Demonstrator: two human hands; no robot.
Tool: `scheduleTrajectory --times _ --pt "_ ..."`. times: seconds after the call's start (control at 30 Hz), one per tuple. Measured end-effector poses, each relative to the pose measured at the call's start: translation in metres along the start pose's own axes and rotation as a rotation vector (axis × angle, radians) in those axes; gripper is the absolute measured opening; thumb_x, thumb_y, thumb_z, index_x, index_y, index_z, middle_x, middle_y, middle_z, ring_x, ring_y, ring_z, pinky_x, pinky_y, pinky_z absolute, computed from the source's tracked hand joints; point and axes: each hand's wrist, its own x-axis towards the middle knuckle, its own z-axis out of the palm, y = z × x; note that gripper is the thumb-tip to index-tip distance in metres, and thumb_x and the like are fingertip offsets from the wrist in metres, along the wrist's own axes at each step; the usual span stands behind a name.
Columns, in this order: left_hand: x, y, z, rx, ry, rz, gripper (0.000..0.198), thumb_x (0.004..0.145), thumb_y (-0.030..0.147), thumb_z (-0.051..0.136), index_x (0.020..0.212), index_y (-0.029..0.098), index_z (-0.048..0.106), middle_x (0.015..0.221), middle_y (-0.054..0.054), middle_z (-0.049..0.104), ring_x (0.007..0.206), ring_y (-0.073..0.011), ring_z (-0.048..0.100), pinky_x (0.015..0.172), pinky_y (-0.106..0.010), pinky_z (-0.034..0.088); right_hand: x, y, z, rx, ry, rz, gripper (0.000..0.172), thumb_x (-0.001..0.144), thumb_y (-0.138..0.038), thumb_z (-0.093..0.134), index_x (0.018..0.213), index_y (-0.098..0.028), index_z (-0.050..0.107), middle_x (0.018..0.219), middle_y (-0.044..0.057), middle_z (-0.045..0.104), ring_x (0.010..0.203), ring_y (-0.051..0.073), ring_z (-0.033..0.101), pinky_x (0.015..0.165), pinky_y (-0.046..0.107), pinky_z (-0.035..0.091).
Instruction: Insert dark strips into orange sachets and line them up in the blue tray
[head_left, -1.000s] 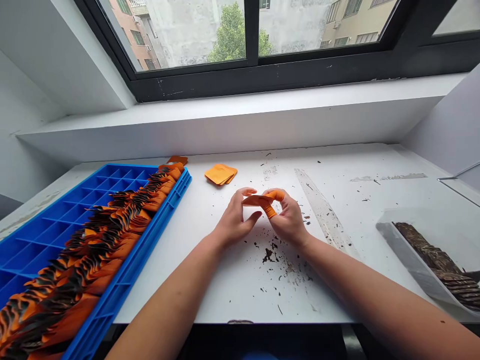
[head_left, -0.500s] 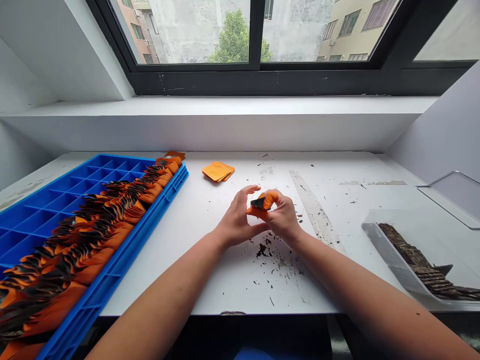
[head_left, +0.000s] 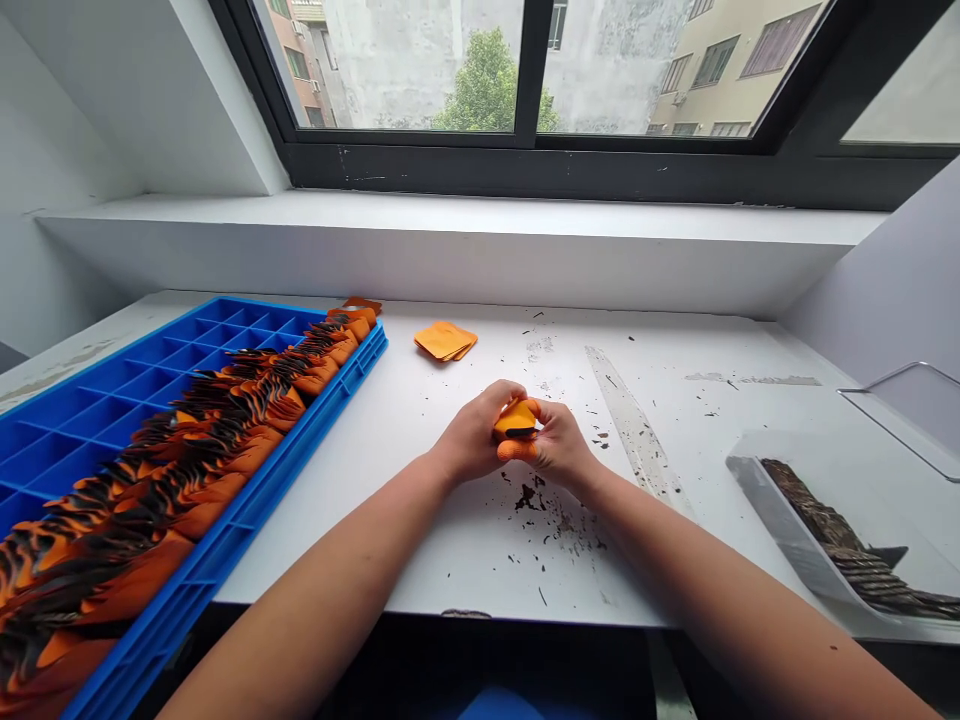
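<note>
Orange piece: a small orange piece [head_left: 516,417] with a dark part at its lower edge sits pinched between both hands, above the middle of the tabletop [head_left: 420,500].
Left hand: the left hand [head_left: 474,437] is curled shut around the piece's left side, thumb on top, likely to steady it.
Right hand: the right hand [head_left: 559,443] clamps the other side; an orange cot [head_left: 514,450] covers one finger, probably for grip or protection.
Debris: dark flakes [head_left: 534,496] lie scattered just below the hands.
Blue tray: a blue gridded tray [head_left: 225,540] along the left edge carries overlapping orange-and-dark pieces in a row, within easy reach.
Small stack: loose orange squares [head_left: 445,341] rest toward the far edge.
Clear bin: a clear bin [head_left: 795,530] at the right edge holds dark strips, cut off by the frame.
Hard to tell: fingers hide most of the held piece.
</note>
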Motion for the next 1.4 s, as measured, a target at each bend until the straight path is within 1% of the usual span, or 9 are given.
scheduleTrajectory --times 0.3,0.4,0.53,0.67,0.8,1.0,1.17,1.3,1.4 --pt "0.004 0.01 -0.004 0.141 0.021 -0.191 0.042 0.071 0.041 0.077 0.089 0.024 0.042 0.086 -0.001 0.058 0.071 -0.0158 0.051 0.059 -0.031 0.041 -0.002 -0.007 -0.004 -0.163 0.066 -0.1 0.067 0.055 -0.087 0.075 0.066 -0.023 0.059 0.066 -0.001 0.053 0.062 0.016 0.048 0.057 0.032 0.042" --pt "0.004 0.007 -0.006 0.152 0.013 -0.204 0.039 0.072 0.035 0.075 0.09 0.024 0.042 0.087 -0.001 0.06 0.071 -0.0164 0.052 0.058 -0.032 0.041 -0.003 -0.01 -0.003 -0.158 0.056 -0.065 0.067 0.078 -0.088 0.053 0.068 -0.022 0.057 0.068 0.001 0.054 0.063 0.017 0.048 0.058 0.032 0.041" --pt "0.005 0.004 -0.012 0.218 0.108 -0.225 0.042 0.071 0.038 0.077 0.089 0.025 0.041 0.086 -0.001 0.06 0.071 -0.0173 0.05 0.059 -0.033 0.038 -0.005 -0.009 0.0 -0.162 0.073 -0.043 0.046 0.096 -0.065 0.053 0.078 -0.023 0.061 0.078 0.002 0.06 0.075 0.019 0.055 0.074 0.034 0.046" --pt "0.006 0.001 -0.015 0.253 0.15 -0.25 0.048 0.07 0.042 0.078 0.09 0.025 0.038 0.089 -0.002 0.061 0.076 -0.0194 0.054 0.062 -0.034 0.04 -0.003 -0.007 -0.003 -0.254 0.107 -0.021 0.032 0.095 -0.053 0.057 0.085 -0.024 0.065 0.084 0.003 0.066 0.08 0.02 0.058 0.08 0.036 0.047" --pt "0.005 -0.005 -0.01 0.307 0.157 -0.16 0.049 0.071 0.037 0.077 0.098 0.024 0.038 0.098 -0.006 0.06 0.086 -0.0232 0.058 0.068 -0.037 0.045 0.003 -0.007 -0.01 -0.361 0.174 0.024 0.023 0.078 -0.045 0.07 0.082 -0.023 0.066 0.085 0.004 0.07 0.082 0.023 0.062 0.082 0.041 0.05" --pt "0.0 -0.005 0.001 0.378 -0.039 -0.02 0.056 0.067 0.025 0.074 0.109 0.024 0.038 0.115 -0.01 0.056 0.089 -0.0244 0.059 0.068 -0.037 0.048 0.0 -0.001 -0.007 -0.235 -0.004 0.18 0.015 0.061 -0.028 0.066 0.074 -0.02 0.063 0.063 -0.001 0.06 0.057 0.017 0.053 0.051 0.029 0.043" --pt "-0.002 -0.012 0.006 0.358 -0.063 0.093 0.081 0.064 0.026 0.079 0.131 0.025 0.034 0.133 -0.016 0.049 0.111 -0.0323 0.059 0.088 -0.046 0.052 -0.004 0.002 -0.004 -0.29 0.072 0.223 0.014 0.062 -0.027 0.066 0.072 -0.019 0.063 0.061 -0.001 0.057 0.053 0.015 0.049 0.046 0.027 0.038" --pt "-0.002 -0.009 0.005 0.455 -0.01 0.169 0.101 0.068 0.04 0.085 0.148 0.027 0.024 0.154 -0.021 0.035 0.138 -0.0404 0.041 0.114 -0.062 0.034 -0.002 0.0 -0.008 -0.328 0.146 0.198 0.018 0.064 -0.027 0.063 0.079 -0.019 0.066 0.065 0.001 0.063 0.056 0.018 0.054 0.048 0.029 0.041" --pt "-0.006 0.02 -0.013 0.659 -0.032 0.205 0.1 0.074 0.034 0.084 0.152 0.027 0.023 0.161 -0.018 0.031 0.147 -0.0401 0.032 0.122 -0.064 0.017 0.0 0.002 -0.011 -0.332 0.195 0.151 0.014 0.063 -0.026 0.06 0.076 -0.021 0.065 0.065 0.001 0.063 0.058 0.018 0.056 0.05 0.031 0.043"
